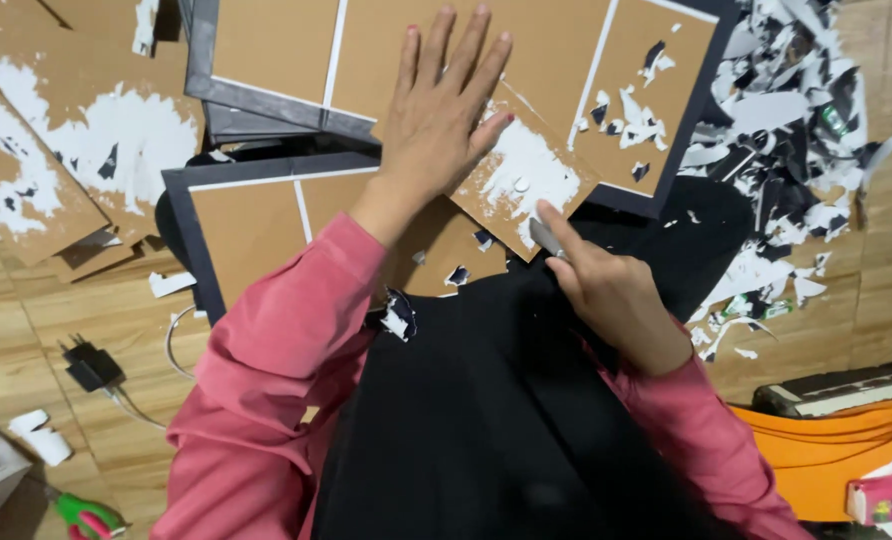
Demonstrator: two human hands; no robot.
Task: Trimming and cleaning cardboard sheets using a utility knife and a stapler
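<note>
My left hand [444, 108] lies flat with fingers spread on a brown cardboard piece [522, 178] that carries white paper residue. My right hand [606, 290] grips a small grey metal scraper [546, 238], index finger along it, with its tip at the near edge of that piece. The piece rests on larger brown boards with dark frames [266, 215], over my black-clad lap. Both sleeves are pink.
A heap of torn white and dark paper scraps [786, 120] lies at the right. Stripped cardboard pieces [76, 150] pile at the left. A black charger with cable [91, 365], green-handled scissors [84, 515] and orange cloth [836, 450] sit on the wooden floor.
</note>
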